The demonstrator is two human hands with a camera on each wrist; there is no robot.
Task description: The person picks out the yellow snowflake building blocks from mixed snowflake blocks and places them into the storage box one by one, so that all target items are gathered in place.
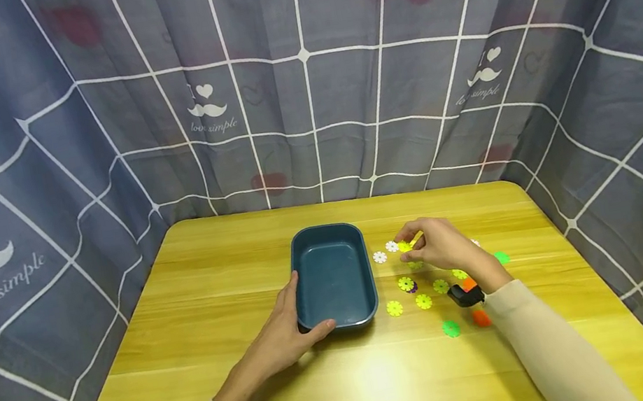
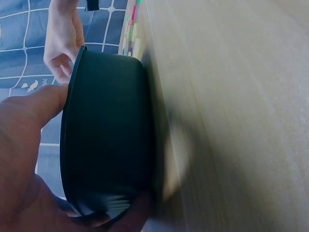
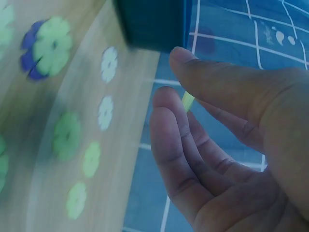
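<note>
A dark blue-green rectangular tub (image 1: 326, 229) stands on the table. My left hand (image 1: 281, 321) grips its near left corner, fingers along the left side and thumb at the near edge. In the left wrist view the tub's outer wall (image 2: 108, 121) fills the space between thumb and fingers. Right of the tub, my right hand (image 1: 440, 244) is over scattered flower-shaped discs. Its thumb and fingers pinch a thin yellow disc (image 3: 188, 100), seen edge-on in the right wrist view. White discs (image 1: 379, 257) and yellow-green discs (image 1: 394, 309) lie near this hand.
Green discs (image 1: 451, 329) and an orange disc (image 1: 481, 318) lie nearer the right forearm. A yellow-green disc (image 3: 54, 43) overlaps a purple disc (image 3: 30, 60). The wooden table (image 1: 191, 336) is enclosed by a grey-blue checked curtain (image 1: 278, 94) at the back and sides.
</note>
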